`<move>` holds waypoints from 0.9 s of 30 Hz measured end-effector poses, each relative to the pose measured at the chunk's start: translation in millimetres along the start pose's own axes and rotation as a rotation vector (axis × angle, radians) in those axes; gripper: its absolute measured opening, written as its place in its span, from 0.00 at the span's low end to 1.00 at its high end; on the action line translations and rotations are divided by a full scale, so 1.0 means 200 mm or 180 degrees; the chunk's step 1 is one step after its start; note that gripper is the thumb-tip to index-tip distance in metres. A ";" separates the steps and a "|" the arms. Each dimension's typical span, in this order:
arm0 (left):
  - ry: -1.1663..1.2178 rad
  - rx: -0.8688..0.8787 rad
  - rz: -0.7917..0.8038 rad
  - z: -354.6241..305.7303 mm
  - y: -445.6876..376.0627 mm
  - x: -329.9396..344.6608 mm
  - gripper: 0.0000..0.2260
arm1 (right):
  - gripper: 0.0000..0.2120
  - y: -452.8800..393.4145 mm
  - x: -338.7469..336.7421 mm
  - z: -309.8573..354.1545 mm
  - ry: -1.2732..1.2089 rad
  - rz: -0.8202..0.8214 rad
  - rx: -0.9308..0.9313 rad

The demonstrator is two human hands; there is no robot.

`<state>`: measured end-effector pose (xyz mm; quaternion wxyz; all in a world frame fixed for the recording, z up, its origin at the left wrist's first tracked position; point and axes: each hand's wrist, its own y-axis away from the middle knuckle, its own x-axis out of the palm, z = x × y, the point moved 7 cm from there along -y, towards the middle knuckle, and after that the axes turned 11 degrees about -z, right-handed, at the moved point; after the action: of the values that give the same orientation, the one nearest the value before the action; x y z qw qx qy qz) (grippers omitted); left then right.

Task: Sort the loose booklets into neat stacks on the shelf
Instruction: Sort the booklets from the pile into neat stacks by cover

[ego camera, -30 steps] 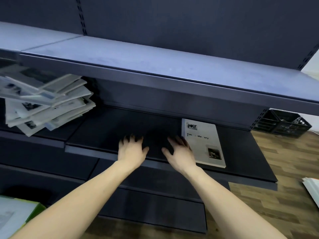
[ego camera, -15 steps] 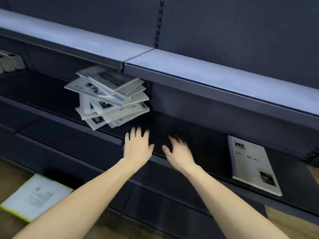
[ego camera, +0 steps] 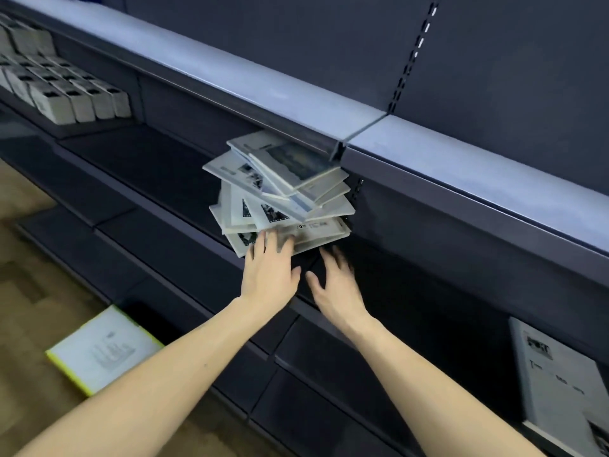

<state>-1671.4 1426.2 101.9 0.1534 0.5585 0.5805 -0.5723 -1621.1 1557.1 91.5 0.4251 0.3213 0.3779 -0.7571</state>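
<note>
The left hand (ego camera: 270,275) has its grip spread, and the straight fingers (ego camera: 263,244) touch the lowest booklets of the messy pile of booklets (ego camera: 280,192). The right hand (ego camera: 336,285) is just beside it, grip also spread, over the dark shelf (ego camera: 158,173) and holding nothing. The pile stands crooked on this shelf, each booklet turned differently. One single booklet (ego camera: 560,384) lies flat on the same shelf far right. Neat rows of small boxes (ego camera: 66,94) stand at upper left. A yellow-edged book (ego camera: 102,347) lies on the wooden floor (ego camera: 26,258).
</note>
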 end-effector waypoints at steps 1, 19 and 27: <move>-0.0015 -0.0017 -0.0033 0.02 -0.03 0.00 0.27 | 0.28 -0.05 0.01 0.02 -0.0025 -0.0056 -0.0079; 0.0135 -0.0229 -0.0199 0.36 -0.63 0.02 0.31 | 0.36 -0.76 0.19 0.29 0.0186 -0.0662 -0.0511; 0.0280 0.0171 -0.0124 0.55 -0.92 0.07 0.30 | 0.31 -0.85 0.27 0.35 0.0666 -0.1276 -0.0448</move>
<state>-1877.9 1393.1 148.0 0.1015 0.5756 0.5819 -0.5655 -1806.6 1536.0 134.0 0.2462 0.2861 0.5280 -0.7607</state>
